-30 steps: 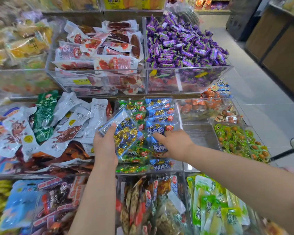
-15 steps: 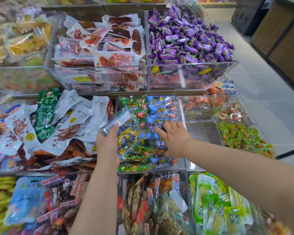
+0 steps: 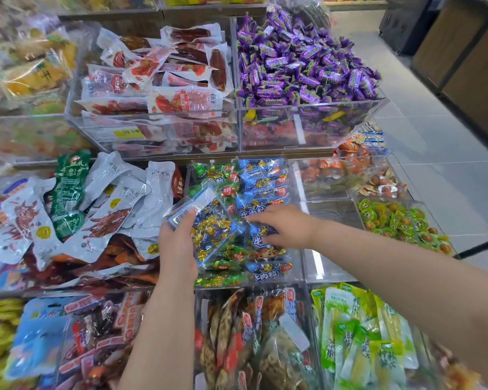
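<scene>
My left hand point(image 3: 178, 246) grips a clear blue packet of gold-wrapped beef pieces point(image 3: 209, 223), held tilted above a clear bin point(image 3: 296, 273) of like blue and green packets. My right hand point(image 3: 286, 228) reaches into that bin from the right, palm down, with its fingers spread over the blue packets point(image 3: 261, 240). Whether those fingers pinch a packet is hidden under the hand.
Clear bins hold purple sweets point(image 3: 302, 63), red sausage packets point(image 3: 164, 80), white chicken-feet packets point(image 3: 107, 209), green egg packs point(image 3: 397, 220) and green-yellow packets point(image 3: 361, 333). A bare clear bin point(image 3: 330, 215) sits right of my right hand. A tiled aisle point(image 3: 448, 170) runs along the right.
My right hand has moved left and slightly deeper over the blue packets, fingers spreading. My left hand keeps hold of the packet in nearly the same place.
</scene>
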Motion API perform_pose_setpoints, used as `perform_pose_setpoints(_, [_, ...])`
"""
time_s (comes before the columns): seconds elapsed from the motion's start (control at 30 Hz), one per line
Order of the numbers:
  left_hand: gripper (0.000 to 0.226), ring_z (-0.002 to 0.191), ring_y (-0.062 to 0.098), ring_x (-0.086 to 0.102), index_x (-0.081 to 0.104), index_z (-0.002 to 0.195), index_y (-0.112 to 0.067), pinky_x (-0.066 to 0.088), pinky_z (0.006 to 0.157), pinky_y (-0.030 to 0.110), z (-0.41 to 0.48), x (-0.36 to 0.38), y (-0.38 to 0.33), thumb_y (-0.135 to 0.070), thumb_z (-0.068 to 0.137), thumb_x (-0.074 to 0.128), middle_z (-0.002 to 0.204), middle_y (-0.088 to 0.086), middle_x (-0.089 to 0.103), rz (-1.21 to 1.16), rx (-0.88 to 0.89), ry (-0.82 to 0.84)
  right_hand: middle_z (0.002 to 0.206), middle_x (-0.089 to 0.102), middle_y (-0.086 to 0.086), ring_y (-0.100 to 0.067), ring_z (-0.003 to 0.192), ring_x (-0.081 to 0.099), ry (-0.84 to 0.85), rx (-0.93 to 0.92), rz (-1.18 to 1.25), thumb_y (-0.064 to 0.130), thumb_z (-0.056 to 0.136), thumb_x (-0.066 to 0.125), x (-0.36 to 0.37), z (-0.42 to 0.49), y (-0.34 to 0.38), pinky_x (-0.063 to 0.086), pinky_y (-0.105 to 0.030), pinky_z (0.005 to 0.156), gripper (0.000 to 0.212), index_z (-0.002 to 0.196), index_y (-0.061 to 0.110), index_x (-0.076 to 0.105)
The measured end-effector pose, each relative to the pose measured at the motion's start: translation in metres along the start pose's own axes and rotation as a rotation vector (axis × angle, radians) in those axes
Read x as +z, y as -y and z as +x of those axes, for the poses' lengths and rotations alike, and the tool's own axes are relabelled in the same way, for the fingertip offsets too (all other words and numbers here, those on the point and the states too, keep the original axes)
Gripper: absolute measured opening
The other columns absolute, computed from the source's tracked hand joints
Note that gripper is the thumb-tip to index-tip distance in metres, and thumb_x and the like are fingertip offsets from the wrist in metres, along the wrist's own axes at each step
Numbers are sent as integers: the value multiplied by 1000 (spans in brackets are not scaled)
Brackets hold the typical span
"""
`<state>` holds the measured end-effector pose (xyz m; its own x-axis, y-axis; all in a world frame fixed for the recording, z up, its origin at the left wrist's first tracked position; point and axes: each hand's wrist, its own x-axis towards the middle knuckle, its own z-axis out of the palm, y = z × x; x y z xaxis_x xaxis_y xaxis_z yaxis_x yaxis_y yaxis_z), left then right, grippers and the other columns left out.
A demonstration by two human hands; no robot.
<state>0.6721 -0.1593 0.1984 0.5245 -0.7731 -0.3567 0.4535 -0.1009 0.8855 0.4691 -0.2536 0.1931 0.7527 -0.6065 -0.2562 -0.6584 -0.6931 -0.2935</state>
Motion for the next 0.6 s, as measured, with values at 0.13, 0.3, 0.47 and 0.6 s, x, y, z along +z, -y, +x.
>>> perform_pose_setpoints(0.13, [74, 133, 27, 45, 34, 146, -14, 34, 111, 52, 0, -2, -4, -30, 83, 71, 144, 7, 48, -43, -2, 1, 119, 58, -3, -20, 106, 54, 7, 69, 71, 32, 84, 68, -5, 3, -3, 38, -26, 79, 55, 134, 18, 50])
perform_pose_setpoints(0.3, [60, 128, 24, 51, 48, 136, -14, 39, 106, 48, 1, -10, -4, -22, 82, 72, 135, 6, 58, -65, -50, 73, 76, 45, 11, -16, 75, 48, -142, 113, 69, 44, 73, 76, -30, 6, -14, 32, -28, 58, 34, 88, 20, 56])
perform_pose_setpoints(0.47, [15, 101, 18, 67, 62, 102, -15, 50, 87, 36, -11, -1, 3, -6, 91, 57, 95, -1, 75, -9, -138, 260, 81, 45, 2, -21, 75, 48, -124, 77, -342, 65, 69, 66, -21, 16, -8, 38, -34, 64, 55, 82, 19, 38])
perform_pose_setpoints(0.6, [15, 68, -12, 65, 54, 95, -21, 48, 70, 18, -14, 4, 10, -6, 95, 55, 74, -19, 73, 114, -178, 329, 102, 54, -3, -24, 99, 52, -177, 100, -380, 69, 66, 64, -15, 18, -16, 38, -35, 81, 65, 99, 16, 48])
